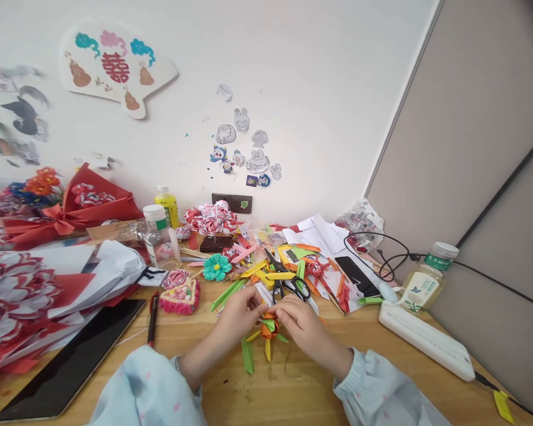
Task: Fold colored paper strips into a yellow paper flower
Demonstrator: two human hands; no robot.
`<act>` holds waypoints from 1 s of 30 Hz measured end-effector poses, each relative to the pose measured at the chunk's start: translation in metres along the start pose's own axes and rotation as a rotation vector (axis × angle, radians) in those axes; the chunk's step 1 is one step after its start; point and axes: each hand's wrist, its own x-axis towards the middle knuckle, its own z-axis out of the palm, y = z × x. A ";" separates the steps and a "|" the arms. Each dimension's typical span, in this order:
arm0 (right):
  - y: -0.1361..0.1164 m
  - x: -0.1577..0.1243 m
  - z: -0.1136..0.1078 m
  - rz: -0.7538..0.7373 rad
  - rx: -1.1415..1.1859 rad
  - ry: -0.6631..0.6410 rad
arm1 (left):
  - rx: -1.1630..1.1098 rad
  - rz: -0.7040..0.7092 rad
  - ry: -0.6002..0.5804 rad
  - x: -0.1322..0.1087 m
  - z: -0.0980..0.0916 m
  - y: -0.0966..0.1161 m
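Low in the middle of the frame, both hands meet over the wooden desk [293,390] — the left hand [240,310] and the right hand [299,319] are each closed in a fingertip pinch on the small orange folded-paper flower [269,327], one from either side. That two-sided grip looks meant to stop the folds springing apart. The flower's green and yellow paper strips [247,355] hang loose below it, their tips touching the desk. Just above the hands lie black-handled scissors [286,284] on a scatter of coloured paper scraps, probably left there for easy reach. A dark flat tablet [75,361] lies at lower left, a red pen [152,319] beside it — and at right, a long white power strip [426,340] and a clear plastic drink bottle [424,278] stand well apart from the hands.
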 end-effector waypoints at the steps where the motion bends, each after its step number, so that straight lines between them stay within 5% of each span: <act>1: -0.001 0.000 0.000 -0.012 -0.014 0.008 | 0.021 0.010 0.017 -0.001 0.001 0.000; 8: -0.005 0.001 0.000 -0.089 -0.068 0.035 | 0.039 0.001 0.056 -0.003 0.003 0.003; 17: 0.000 0.000 0.003 0.010 -0.006 -0.045 | -0.171 -0.129 -0.232 0.001 -0.001 -0.003; 30: -0.011 0.002 -0.002 -0.114 -0.046 -0.020 | 0.121 0.049 -0.001 -0.005 0.000 0.007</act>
